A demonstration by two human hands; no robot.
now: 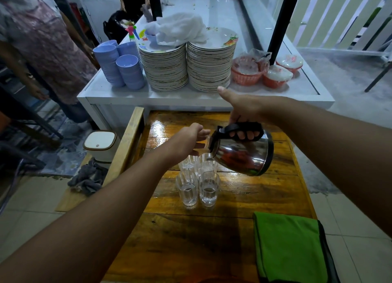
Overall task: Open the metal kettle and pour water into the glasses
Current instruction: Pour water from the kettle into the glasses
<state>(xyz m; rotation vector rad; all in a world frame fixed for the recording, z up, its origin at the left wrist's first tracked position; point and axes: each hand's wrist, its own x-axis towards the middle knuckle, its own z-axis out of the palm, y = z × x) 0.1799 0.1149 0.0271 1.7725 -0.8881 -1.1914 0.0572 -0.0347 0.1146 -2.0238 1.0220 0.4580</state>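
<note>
We are seeing a rather dim scene with a cool, bluish cast. Light is coming from above and ahead, and it is making a strong white glare on the far end of the wooden table [244, 189]. The metal kettle [244, 153] is reflecting red and dark patches. Our forearms are casting a soft, dark shadow on the near boards. The wide lens is bending straight lines at the edges, and the left side is looking darker and slightly soft.
</note>
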